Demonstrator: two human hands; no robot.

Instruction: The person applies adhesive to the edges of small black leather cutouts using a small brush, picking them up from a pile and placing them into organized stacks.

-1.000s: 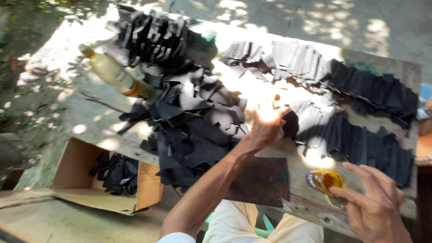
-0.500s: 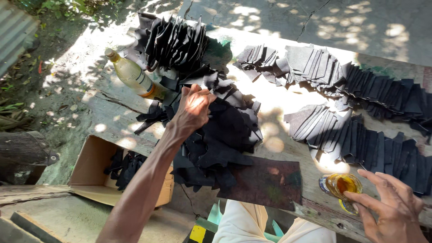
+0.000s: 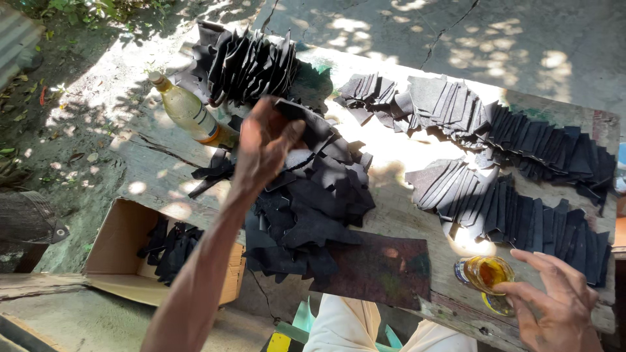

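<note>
Item, as I view it remotely: left hand [image 3: 264,140] pinching one black leather piece [image 3: 312,124] lifted off the loose heap of black cut pieces [image 3: 313,208], mid-table [image 3: 404,215]. Right hand [image 3: 554,303] at the table's near right edge, fingers closed about a small open glue tin [image 3: 486,274]. Plastic bottle [image 3: 189,114] at the table's left end; cardboard box [image 3: 124,251] below that end. Risk, by my judgement: tin tipping off the edge. Half a second ago the left hand lay flat on the heap; now raised, gripping.
</note>
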